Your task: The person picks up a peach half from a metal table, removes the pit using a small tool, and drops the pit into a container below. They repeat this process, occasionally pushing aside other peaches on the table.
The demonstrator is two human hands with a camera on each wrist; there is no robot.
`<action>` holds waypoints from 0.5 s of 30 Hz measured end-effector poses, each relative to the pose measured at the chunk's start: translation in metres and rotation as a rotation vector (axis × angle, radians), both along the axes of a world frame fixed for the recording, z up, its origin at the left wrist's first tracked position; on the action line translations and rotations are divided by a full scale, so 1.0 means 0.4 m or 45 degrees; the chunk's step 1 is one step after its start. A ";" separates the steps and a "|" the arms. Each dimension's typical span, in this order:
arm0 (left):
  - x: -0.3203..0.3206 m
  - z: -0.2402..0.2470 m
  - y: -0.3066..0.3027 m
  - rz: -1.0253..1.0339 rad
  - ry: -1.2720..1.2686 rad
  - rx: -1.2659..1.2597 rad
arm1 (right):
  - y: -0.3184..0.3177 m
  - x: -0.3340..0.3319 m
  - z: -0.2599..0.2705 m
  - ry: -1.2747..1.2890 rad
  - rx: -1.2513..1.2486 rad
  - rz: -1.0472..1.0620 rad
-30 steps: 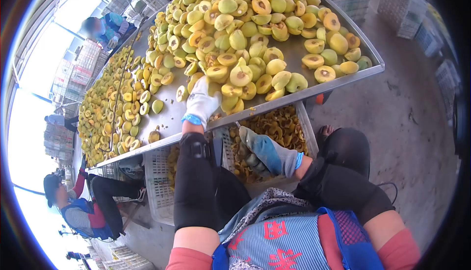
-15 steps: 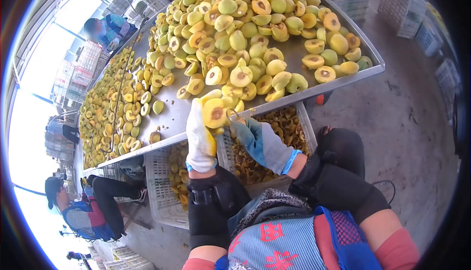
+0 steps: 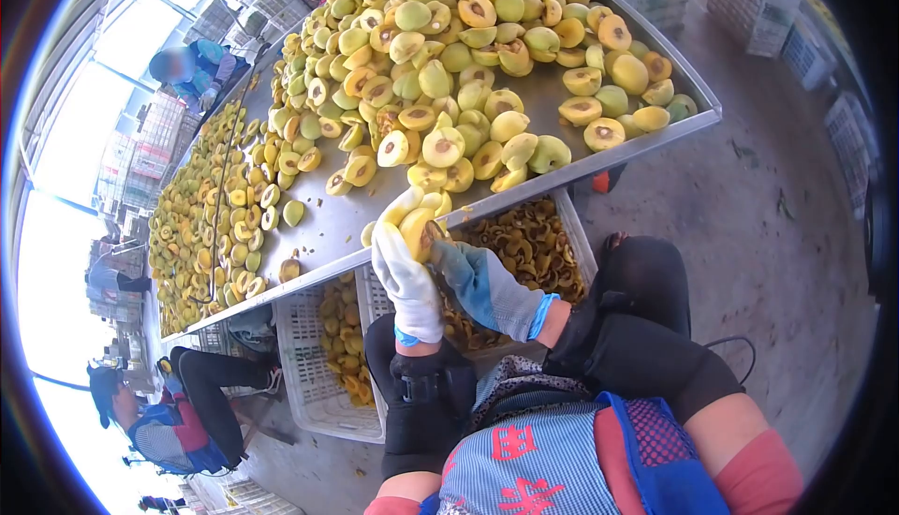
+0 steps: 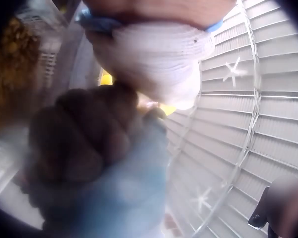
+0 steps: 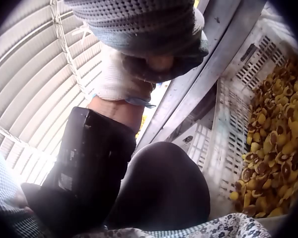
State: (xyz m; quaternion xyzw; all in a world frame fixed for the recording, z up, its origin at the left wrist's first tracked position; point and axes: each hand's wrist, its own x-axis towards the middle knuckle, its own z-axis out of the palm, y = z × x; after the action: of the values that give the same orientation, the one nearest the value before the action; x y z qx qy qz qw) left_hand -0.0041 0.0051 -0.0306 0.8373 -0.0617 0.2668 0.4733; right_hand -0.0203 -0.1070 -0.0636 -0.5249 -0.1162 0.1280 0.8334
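Note:
My left hand (image 3: 408, 267), in a white glove, grips a yellow fruit half (image 3: 419, 231) just off the near edge of the metal table (image 3: 328, 220). My right hand (image 3: 479, 278), in a blue-grey glove, is curled against the fruit's cut face, and the small metal tool it holds is mostly hidden. The left wrist view shows the white glove (image 4: 159, 54) above the blurred blue glove (image 4: 89, 153), with a sliver of yellow fruit (image 4: 107, 78) between them. In the right wrist view the grey glove (image 5: 139, 29) meets the white glove (image 5: 119, 74).
Several halved yellow-green fruits (image 3: 449, 56) are heaped on the table. Below its edge stand a white crate of brown pits (image 3: 534, 239) and a crate of fruit (image 3: 337, 346). Other seated workers (image 3: 159, 412) are on the left. Bare concrete floor (image 3: 768, 234) lies to the right.
My left hand took a fruit half from the pile and drew it back off the table edge. My right hand rose from the pit crate to meet it.

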 end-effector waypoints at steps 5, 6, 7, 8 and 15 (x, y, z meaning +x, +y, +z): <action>-0.014 -0.032 0.001 0.054 -0.041 -0.126 | 0.000 -0.009 -0.005 0.134 -0.143 0.115; -0.016 -0.031 0.001 0.068 -0.070 -0.053 | -0.002 -0.013 0.010 0.190 -0.155 0.151; -0.019 -0.031 0.001 0.082 -0.098 0.020 | -0.006 -0.017 0.027 0.208 -0.117 0.163; -0.021 -0.031 0.003 0.096 -0.077 0.017 | -0.011 -0.019 0.044 0.226 -0.080 0.176; -0.027 -0.023 0.003 0.023 0.096 -0.274 | 0.028 -0.023 -0.028 -0.022 -0.283 -0.055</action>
State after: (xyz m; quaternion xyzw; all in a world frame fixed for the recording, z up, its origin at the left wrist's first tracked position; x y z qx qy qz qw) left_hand -0.0151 0.0064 -0.0399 0.7916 -0.0073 0.2446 0.5600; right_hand -0.0296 -0.0958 -0.0747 -0.6174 -0.0970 0.1177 0.7717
